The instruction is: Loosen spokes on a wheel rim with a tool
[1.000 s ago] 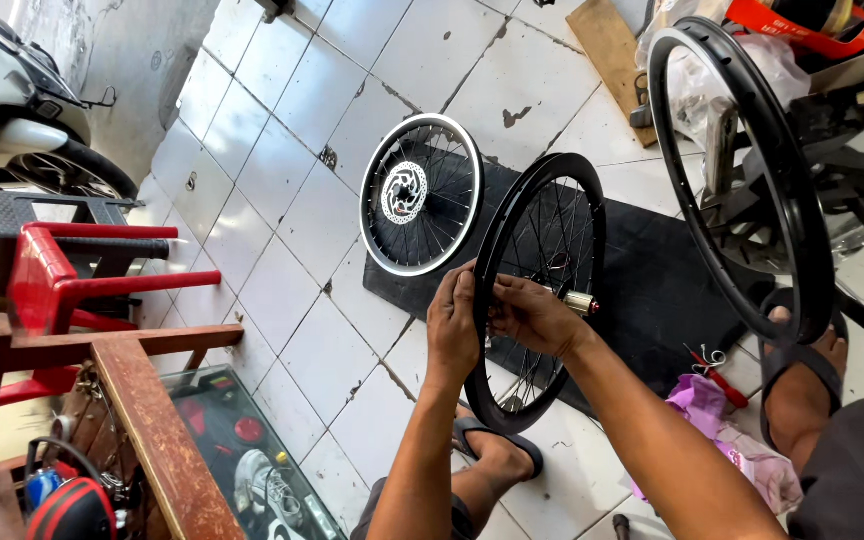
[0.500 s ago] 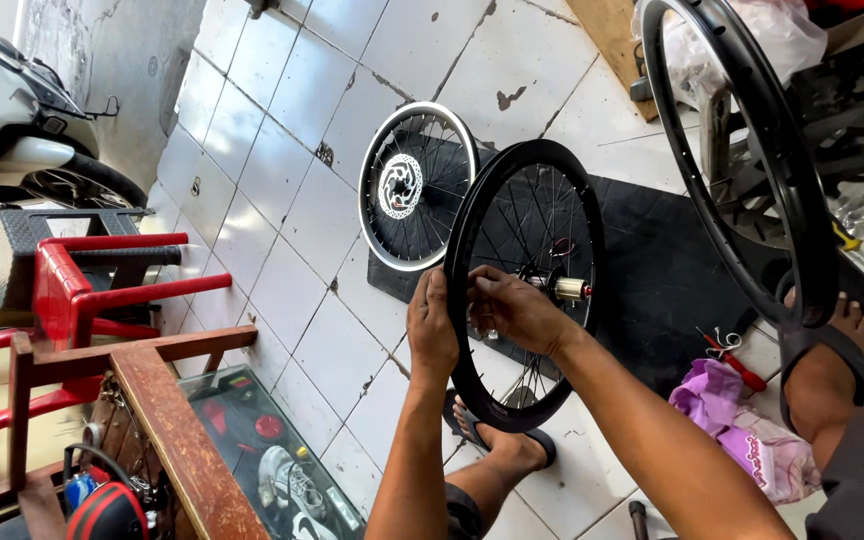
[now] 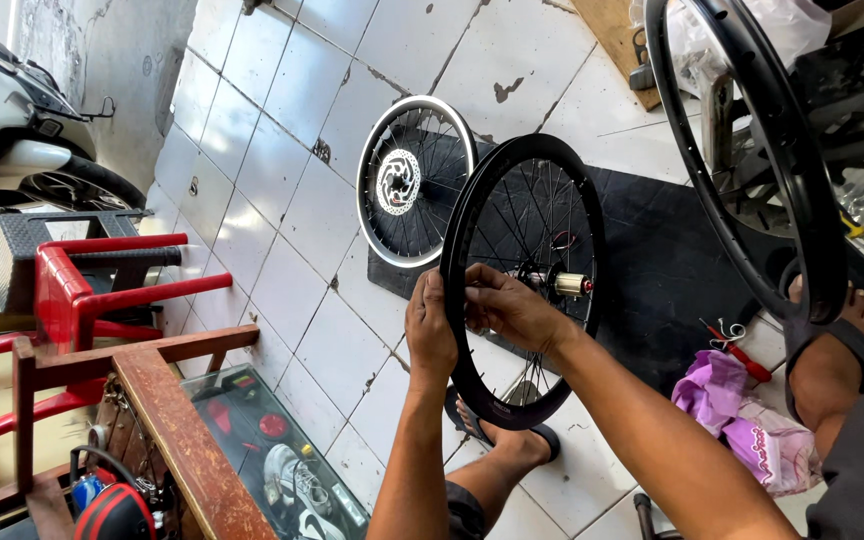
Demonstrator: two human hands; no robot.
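Black spoked bicycle wheel with a metal hub (image 3: 527, 280) stands upright on the white tiled floor (image 3: 282, 220), at the near edge of a black rubber mat (image 3: 662, 260). The left hand (image 3: 430, 328) closes around its rim on the left side, and the right hand (image 3: 510, 308) pinches the spokes just beside, near the hub. A second wheel with a silver rim and a brake disc (image 3: 414, 180) lies behind it, partly on the mat's far edge. A large black bare rim (image 3: 752, 150) stands at the right. Red plastic chairs (image 3: 82, 300) are well apart at the left.
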